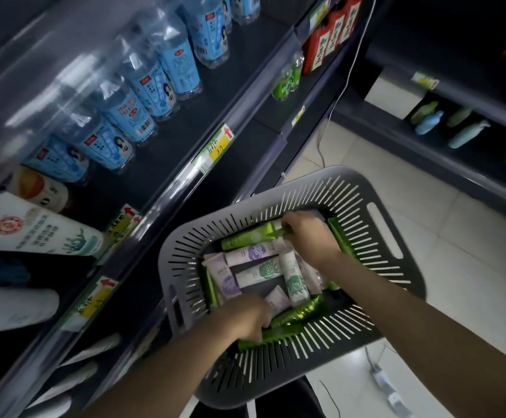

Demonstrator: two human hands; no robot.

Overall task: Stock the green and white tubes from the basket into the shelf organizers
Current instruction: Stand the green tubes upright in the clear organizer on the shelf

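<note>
Both hands are down in the basket point(351, 188), beside the shelf point(185, 179): the right hand point(309, 236) pinches the end of a green tube point(245, 239) at the far wall, and the left hand point(242, 322) curls its fingers round the near tube point(284, 330), also green, though I cannot tell how firmly. The white tubes point(294, 279) lie in the middle among purple ones point(254, 251), so a hurried pull could drag a purple one along. A pinch on a slick end may also slip on the lift, dropping the tube to the floor point(456, 236).
</note>
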